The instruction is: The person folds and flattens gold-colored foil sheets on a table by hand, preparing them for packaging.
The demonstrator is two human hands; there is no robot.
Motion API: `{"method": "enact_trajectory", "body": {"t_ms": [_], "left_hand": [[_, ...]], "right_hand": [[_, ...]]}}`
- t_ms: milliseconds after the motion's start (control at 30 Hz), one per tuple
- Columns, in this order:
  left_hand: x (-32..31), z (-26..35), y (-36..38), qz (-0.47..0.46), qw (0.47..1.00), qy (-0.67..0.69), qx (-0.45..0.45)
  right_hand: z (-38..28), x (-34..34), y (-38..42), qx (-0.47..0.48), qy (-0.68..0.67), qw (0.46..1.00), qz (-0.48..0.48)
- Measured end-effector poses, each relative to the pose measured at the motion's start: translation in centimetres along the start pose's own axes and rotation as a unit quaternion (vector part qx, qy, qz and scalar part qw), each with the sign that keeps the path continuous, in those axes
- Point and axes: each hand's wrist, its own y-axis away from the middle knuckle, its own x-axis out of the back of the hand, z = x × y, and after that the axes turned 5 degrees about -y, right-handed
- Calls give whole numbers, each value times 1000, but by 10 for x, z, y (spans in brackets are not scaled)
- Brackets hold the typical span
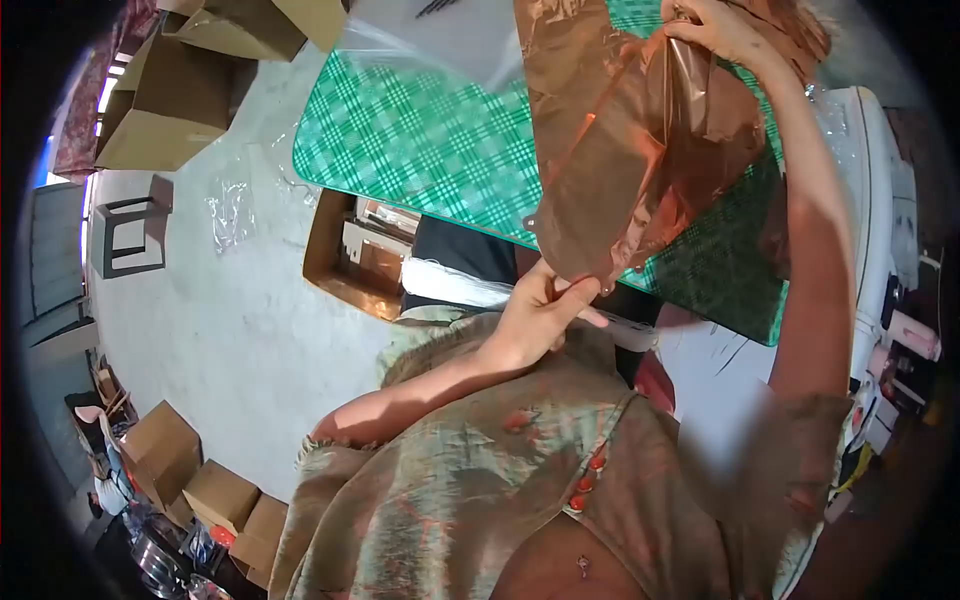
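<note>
Fisheye distortion bends the dark-cornered view; the floor (240, 300) looks bright, and glare streaks the copper-coloured film (600, 190).

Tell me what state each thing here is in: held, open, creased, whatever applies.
Brown plastic sheet: held by both hands, creased in places.
Left hand: pinching the sheet's near end.
Right hand: gripping the sheet farther up.
Green checked table: partly covered by the sheet.
Box by the table's near edge: open, things inside.
Upper-left cardboard box: open.
Clear plastic on the floor: wrinkled.
</note>
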Motion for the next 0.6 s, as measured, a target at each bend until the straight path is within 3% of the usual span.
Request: {"method": "enact_trajectory", "body": {"t_ms": [67, 167, 333, 433, 467, 533, 600], "left_hand": [[-4, -2, 2, -7, 999, 4, -36], [13, -10, 4, -40, 999, -24, -12], [17, 9, 6, -27, 996, -11, 89], [11, -1, -8, -74, 997, -37, 0], [10, -2, -6, -71, 996, -39, 36], [7, 6, -3, -66, 991, -45, 106], [9, 8, -5, -80, 991, -50, 94]], "right_hand": [[-9, 0, -1, -29, 8, 999, -11], [3, -9, -8, -42, -5, 999, -19], [-4, -6, -7, -59, -72, 994, -64], [1, -7, -10, -61, -87, 991, -80], [1, -9, -11, -48, -90, 992, -75], [-1, 0, -13, -38, -14, 996, -85], [-6, 9, -19, -42, 34, 994, -96]]}}
